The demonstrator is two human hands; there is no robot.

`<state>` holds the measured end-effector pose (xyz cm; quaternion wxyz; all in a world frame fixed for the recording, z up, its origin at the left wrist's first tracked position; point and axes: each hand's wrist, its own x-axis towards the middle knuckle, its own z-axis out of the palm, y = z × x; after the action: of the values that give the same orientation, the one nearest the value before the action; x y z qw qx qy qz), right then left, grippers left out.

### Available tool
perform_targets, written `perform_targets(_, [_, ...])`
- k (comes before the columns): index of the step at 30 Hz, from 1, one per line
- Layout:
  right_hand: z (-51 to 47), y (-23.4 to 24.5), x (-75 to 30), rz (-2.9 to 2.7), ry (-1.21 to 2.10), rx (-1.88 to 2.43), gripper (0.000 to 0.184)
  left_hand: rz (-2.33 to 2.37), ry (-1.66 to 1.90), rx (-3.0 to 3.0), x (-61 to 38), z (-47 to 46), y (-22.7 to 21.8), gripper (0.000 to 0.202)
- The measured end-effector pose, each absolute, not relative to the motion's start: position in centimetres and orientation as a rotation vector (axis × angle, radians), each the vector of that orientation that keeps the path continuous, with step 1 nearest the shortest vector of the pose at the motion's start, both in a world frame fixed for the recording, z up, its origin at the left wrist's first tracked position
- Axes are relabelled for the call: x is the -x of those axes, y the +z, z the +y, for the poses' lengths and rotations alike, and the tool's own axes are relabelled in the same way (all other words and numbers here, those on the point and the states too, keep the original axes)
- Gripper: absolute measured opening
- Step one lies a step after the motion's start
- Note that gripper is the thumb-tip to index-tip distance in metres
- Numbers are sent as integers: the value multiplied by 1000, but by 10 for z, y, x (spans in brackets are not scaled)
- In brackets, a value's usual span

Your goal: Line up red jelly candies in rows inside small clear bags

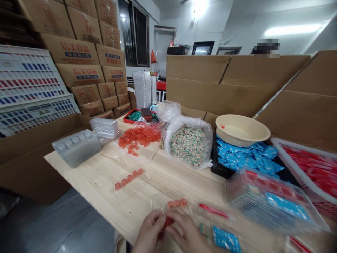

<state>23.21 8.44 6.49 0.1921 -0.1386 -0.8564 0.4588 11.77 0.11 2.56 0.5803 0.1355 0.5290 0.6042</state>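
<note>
Left hand [149, 232] and right hand [187, 233] pinch a small red candy [167, 222] over the pale wooden bench [123, 207].
A crosswise strip of orange candies [176, 203] lies just ahead, nearer the right hand.

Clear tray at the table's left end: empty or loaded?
Empty. Nothing shows through the clear plastic tray, while the tray at right shows blue and red packets inside.
</note>
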Motion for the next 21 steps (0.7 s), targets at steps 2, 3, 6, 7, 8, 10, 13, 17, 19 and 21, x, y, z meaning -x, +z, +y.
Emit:
perform_targets(2, [89, 71, -227, -2451, 1316, 486, 17, 1200, 1445, -283, -112, 1, 30, 68])
perform_targets(3, [91, 72, -223, -2487, 1280, 557, 15, 1254, 1460, -339, -108, 0, 33, 69])
perform_targets(6, [103, 68, -210, -2737, 899, 688, 12, 1765, 1334, -876, -95, -3, 40, 48])
perform_targets(7, [107, 63, -206, -2831, 727, 692, 10, 1934, 1215, -1087, -91, -3, 41, 36])
perform_targets(8, [110, 58, -202, -2914, 578, 675, 8, 2052, 1090, -1254, -88, -3, 41, 29])
perform_targets(10, [114, 48, -195, -3006, 379, 613, 7, 2129, 914, -1434, -85, -2, 37, 28])
perform_targets(13, [113, 37, -188, -3017, 257, 578, 8, 2146, 883, -1480, -89, 1, 23, 29])
perform_targets(17, [111, 51, -191, -2958, 423, 621, 17, 2167, 917, -1509, -86, 1, 13, 34])
perform_targets(19, [118, 77, -205, -2747, 577, 612, 31, 2212, 1057, -1480, -73, -8, 32, 41])
perform_targets(21, [129, 113, -231, -2424, 633, 626, 37, 2306, 1294, -1301, -56, -26, 72, 49])
